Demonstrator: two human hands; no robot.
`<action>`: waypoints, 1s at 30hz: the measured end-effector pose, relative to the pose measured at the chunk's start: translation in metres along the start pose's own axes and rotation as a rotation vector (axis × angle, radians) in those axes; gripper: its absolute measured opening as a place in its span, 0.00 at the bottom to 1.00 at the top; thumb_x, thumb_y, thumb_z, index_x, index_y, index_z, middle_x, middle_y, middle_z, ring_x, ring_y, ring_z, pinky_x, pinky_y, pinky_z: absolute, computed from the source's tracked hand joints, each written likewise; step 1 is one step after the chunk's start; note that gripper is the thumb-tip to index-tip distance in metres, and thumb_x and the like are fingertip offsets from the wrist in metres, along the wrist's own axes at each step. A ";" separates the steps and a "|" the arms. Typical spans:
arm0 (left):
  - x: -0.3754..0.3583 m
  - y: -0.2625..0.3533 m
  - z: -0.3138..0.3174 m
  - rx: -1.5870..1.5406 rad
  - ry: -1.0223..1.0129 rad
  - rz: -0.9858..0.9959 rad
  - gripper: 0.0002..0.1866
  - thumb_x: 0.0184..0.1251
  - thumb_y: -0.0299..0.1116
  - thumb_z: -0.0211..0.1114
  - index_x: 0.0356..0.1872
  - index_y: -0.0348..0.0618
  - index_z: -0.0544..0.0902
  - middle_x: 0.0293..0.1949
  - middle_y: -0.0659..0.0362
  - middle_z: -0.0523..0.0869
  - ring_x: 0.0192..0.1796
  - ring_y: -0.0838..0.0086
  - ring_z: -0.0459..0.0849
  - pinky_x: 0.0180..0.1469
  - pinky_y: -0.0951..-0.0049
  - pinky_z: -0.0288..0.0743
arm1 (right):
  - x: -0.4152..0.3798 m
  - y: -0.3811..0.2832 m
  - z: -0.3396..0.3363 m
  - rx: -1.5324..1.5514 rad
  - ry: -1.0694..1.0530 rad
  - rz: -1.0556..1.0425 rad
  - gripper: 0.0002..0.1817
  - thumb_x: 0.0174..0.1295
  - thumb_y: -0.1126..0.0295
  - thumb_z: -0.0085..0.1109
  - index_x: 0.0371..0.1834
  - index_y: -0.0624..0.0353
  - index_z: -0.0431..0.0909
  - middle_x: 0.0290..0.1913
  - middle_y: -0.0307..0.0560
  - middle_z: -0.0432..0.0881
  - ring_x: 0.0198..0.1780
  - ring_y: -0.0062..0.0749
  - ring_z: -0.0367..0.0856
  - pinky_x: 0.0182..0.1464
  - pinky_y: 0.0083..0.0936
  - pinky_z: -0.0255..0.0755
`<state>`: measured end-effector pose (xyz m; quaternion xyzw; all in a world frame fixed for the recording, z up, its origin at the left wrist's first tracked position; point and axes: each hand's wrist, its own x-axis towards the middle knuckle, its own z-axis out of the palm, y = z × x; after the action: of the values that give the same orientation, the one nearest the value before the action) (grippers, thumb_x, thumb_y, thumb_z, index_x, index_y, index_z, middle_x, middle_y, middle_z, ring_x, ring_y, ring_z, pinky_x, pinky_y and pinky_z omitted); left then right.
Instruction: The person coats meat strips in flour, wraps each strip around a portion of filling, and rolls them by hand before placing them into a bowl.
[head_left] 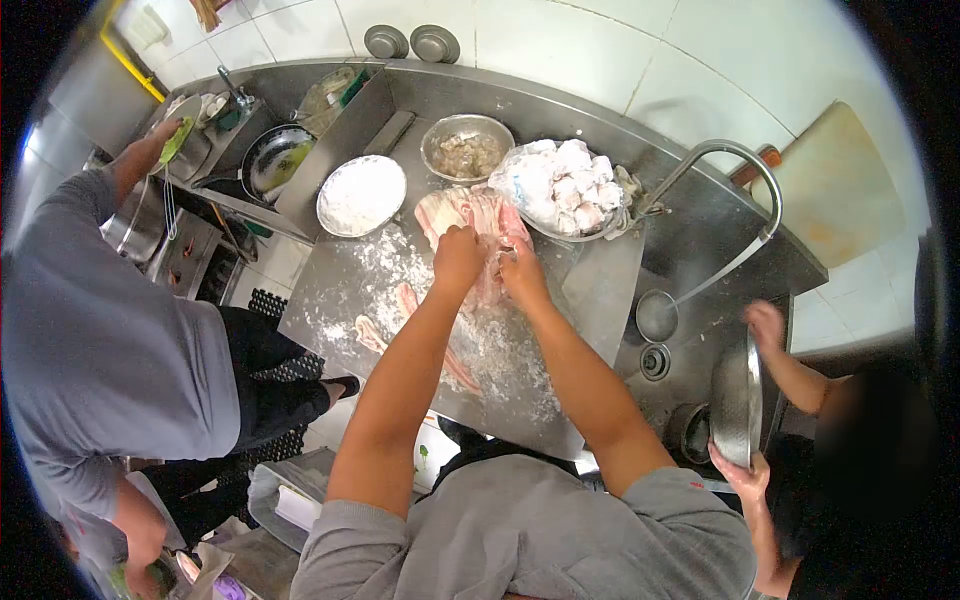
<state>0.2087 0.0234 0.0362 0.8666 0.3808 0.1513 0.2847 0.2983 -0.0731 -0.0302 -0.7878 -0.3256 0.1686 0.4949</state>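
Note:
Raw meat (446, 212) in pale pink slabs lies on the steel counter (330, 285), below a metal bowl of wet pieces (468, 147). My left hand (458, 258) is closed on the meat's lower left part. Beside it, my right hand (522, 276) pinches the meat's right edge. Thin meat strips (408, 300) lie on the floured counter by my left forearm. A bowl of white flour (361, 196) stands to the left. At the upper right, a large bowl holds flour-coated pieces (570, 190) and a plastic bag.
On the right, a person's hands (766, 328) hold a metal pan (736, 400) over the sink (640, 385), where a curved faucet (715, 145) runs into a ladle. Another person in grey (120, 320) stands left, near a wok (278, 165).

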 end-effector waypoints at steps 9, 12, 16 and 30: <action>0.007 0.013 0.019 0.119 0.065 -0.140 0.14 0.50 0.32 0.61 0.36 0.31 0.79 0.38 0.41 0.79 0.43 0.47 0.79 0.47 0.56 0.74 | -0.006 -0.001 -0.004 0.078 -0.026 -0.010 0.17 0.57 0.71 0.53 0.51 0.56 0.72 0.26 0.51 0.80 0.25 0.33 0.81 0.28 0.30 0.72; 0.013 -0.002 0.025 0.132 -0.063 -0.128 0.18 0.52 0.33 0.62 0.41 0.29 0.77 0.46 0.42 0.76 0.49 0.46 0.76 0.50 0.56 0.74 | -0.010 -0.009 -0.010 0.107 -0.071 0.062 0.18 0.57 0.70 0.53 0.52 0.56 0.72 0.27 0.52 0.81 0.26 0.34 0.82 0.31 0.30 0.73; -0.006 0.024 0.007 0.077 -0.023 -0.187 0.17 0.51 0.31 0.61 0.42 0.29 0.76 0.47 0.43 0.74 0.52 0.47 0.73 0.51 0.57 0.74 | -0.015 -0.013 -0.013 0.110 -0.056 0.030 0.18 0.57 0.70 0.53 0.52 0.56 0.73 0.30 0.53 0.82 0.29 0.35 0.83 0.34 0.30 0.73; 0.007 0.013 0.029 0.236 0.140 -0.169 0.20 0.48 0.38 0.68 0.36 0.30 0.79 0.41 0.43 0.79 0.46 0.51 0.79 0.46 0.60 0.76 | -0.021 -0.031 -0.032 0.199 -0.194 0.052 0.20 0.55 0.70 0.54 0.52 0.58 0.72 0.48 0.58 0.78 0.48 0.51 0.78 0.50 0.35 0.70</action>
<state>0.2345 0.0102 0.0221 0.8464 0.4862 0.1411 0.1655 0.2909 -0.0989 0.0110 -0.7232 -0.3329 0.2883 0.5320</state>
